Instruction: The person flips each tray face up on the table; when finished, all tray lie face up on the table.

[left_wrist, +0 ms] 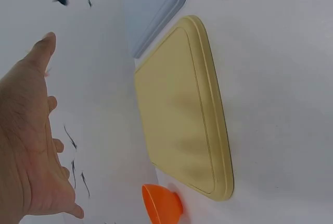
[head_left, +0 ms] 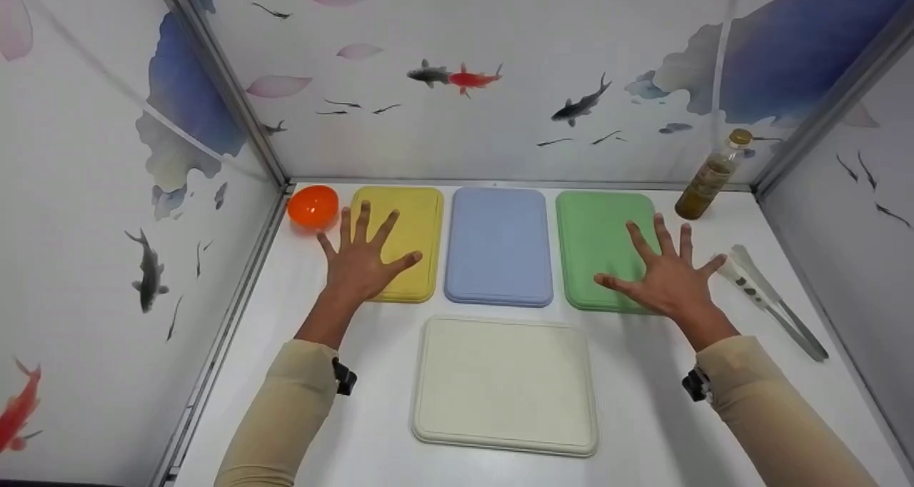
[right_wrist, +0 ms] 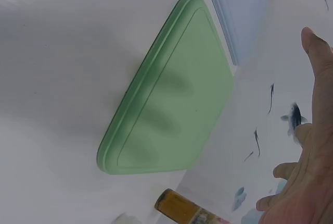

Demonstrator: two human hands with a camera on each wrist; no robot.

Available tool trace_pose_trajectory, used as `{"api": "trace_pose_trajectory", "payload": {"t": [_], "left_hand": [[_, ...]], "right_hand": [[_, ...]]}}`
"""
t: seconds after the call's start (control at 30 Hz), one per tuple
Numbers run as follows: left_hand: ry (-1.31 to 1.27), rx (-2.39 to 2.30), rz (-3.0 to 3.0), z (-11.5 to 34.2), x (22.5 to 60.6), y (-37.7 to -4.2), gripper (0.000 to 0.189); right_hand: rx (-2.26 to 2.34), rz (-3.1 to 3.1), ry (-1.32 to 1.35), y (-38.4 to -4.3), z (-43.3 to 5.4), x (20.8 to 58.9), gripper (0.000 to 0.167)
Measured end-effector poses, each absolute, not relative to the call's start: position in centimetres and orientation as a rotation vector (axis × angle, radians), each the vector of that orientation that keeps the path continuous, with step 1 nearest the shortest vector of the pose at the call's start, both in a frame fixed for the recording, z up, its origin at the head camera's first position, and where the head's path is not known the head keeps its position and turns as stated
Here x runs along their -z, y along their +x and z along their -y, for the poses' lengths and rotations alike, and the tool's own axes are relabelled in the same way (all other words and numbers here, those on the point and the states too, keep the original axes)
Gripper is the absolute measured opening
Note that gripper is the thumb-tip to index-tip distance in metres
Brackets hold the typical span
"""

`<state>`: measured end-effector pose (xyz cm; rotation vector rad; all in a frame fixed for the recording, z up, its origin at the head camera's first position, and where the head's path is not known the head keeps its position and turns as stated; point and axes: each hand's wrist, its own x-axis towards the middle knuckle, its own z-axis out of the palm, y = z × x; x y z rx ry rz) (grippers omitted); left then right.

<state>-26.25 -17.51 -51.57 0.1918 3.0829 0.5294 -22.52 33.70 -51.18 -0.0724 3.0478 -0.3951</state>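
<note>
My left hand [head_left: 359, 264] hovers with spread fingers over the left side of a yellow board [head_left: 408, 258], holding nothing. An orange bowl [head_left: 313, 207] stands just beyond its little finger. On the other side, my right hand [head_left: 670, 280] is spread in the same way above the lower right of a green board [head_left: 600, 244], also holding nothing. In the right wrist view, finger shadows fall on the green board [right_wrist: 177, 109]. A pair of tongs [head_left: 775, 305] lies right of the right hand, the little finger overlapping its tips in the head view.
Between the yellow and green boards lies a blue board [head_left: 498, 248]. A larger cream board [head_left: 505, 387] lies nearer on the white table [head_left: 378, 415]. A bottle of yellowish-brown liquid [head_left: 707, 180] stands at the back right. Printed panels [head_left: 485, 137] enclose the back and sides.
</note>
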Motion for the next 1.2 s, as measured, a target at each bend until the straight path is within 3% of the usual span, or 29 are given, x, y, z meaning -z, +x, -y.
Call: {"api": "trace_pose_trajectory", "payload": {"t": [0.6, 1.2], "left_hand": [[0.23, -0.563, -3.047, 15.1, 53.6, -25.2, 0.096], [0.361, -0.558, -2.943, 12.1, 56.2, -22.2, 0.095]], "right_hand": [[0.395, -3.024, -0.157, -22.6, -30.6, 51.5, 0.123], [0.393, -2.961, -0.363, -21.0, -26.9, 53.8, 0.122]]}}
